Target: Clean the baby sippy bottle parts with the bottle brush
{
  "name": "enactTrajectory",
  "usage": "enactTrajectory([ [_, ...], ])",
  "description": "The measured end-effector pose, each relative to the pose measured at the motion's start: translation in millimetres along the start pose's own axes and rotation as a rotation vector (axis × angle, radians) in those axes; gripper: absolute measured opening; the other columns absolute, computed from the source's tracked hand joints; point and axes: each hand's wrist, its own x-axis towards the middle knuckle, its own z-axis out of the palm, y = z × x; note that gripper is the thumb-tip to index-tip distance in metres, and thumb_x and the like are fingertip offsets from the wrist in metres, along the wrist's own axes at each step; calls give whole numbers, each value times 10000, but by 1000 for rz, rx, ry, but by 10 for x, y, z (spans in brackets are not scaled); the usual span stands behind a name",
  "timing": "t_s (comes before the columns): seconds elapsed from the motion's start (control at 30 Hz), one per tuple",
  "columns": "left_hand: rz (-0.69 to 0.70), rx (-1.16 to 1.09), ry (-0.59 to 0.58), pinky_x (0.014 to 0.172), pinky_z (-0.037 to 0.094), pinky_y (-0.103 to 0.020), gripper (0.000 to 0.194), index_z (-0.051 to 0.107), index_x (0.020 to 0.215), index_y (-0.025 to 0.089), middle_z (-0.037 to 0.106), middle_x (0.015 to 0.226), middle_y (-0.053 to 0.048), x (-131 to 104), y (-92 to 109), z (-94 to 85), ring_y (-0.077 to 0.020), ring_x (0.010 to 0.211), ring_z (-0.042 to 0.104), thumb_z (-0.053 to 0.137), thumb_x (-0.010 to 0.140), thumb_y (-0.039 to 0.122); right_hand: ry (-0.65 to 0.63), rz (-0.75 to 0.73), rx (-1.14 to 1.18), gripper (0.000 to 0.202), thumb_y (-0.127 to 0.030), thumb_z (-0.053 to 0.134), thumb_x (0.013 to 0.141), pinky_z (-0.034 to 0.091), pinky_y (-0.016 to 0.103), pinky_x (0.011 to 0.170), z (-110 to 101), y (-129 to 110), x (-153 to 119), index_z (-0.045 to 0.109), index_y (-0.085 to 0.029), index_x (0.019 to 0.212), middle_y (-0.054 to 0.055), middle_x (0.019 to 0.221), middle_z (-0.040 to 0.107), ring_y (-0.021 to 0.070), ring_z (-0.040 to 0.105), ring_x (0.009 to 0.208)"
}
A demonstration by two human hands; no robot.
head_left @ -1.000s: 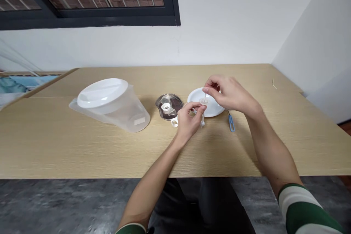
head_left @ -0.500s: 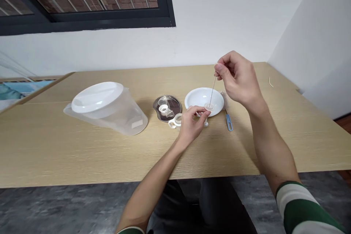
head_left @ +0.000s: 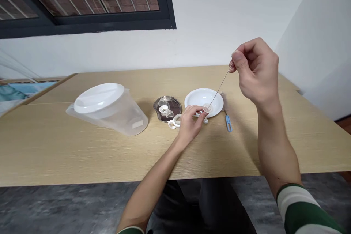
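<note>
My left hand (head_left: 189,124) pinches a small clear round piece (head_left: 207,108) by its edge, over the front rim of a white bowl (head_left: 193,98). A thin, straight strand (head_left: 221,85) slants up from that round piece to my right hand (head_left: 255,73). Thumb and fingertips of the right hand are closed on the strand's upper end, well above the table. Whether the strand is thread or wire is too fine to tell. Beside my left hand lies a white ringed plastic piece (head_left: 172,124), partly hidden by the fingers.
A dark metal tray (head_left: 176,103) with clear and white small parts stands left of the bowl. Farther left is a large translucent lidded pitcher (head_left: 117,117). Right of the bowl lies a blue-handled tool (head_left: 228,123). The wooden table's front edge (head_left: 82,184) runs before my legs.
My right hand has moved up and to the right. More of the strand shows between the hands, and it slants more. My left hand has stayed nearly in place.
</note>
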Motion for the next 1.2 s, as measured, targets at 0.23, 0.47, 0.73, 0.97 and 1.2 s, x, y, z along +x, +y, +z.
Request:
enactTrajectory([
  [0.23,-8,-4,-17,792,502,-311,52,714,952,220,731,870,-26,4,-5,7,-171,835,637,688,908,225,-18,0,-20,267,-506,598,959,518,315,676,55,-4,-18,564,-254,878,-10,774,604,143,600,706],
  [0.47,-56,-14,-24,797,500,-305,57,719,945,216,738,888,-26,6,30,7,-166,824,630,697,892,221,-43,34,-5,304,-565,621,928,567,338,742,73,-39,-43,591,-263,899,5,814,629,163,632,773],
  [0.73,-142,-26,-21,784,500,-307,84,741,951,213,742,894,-32,13,-2,17,-168,810,632,698,887,248,-72,0,-12,282,-537,612,942,560,368,721,94,-116,-64,572,-265,881,16,811,624,175,619,744],
  [0.97,-180,-42,-9,787,502,-308,94,747,948,209,731,844,-27,15,17,8,-169,798,632,708,878,256,-117,30,-8,290,-556,600,943,571,378,740,88,-136,-89,594,-267,915,23,829,639,192,646,807],
  [1.2,-170,-37,-5,775,499,-308,93,746,955,208,729,823,-23,22,30,-1,-166,785,633,703,883,248,-118,30,15,278,-546,623,932,563,363,733,96,-136,-103,607,-269,923,13,829,628,190,649,827],
])
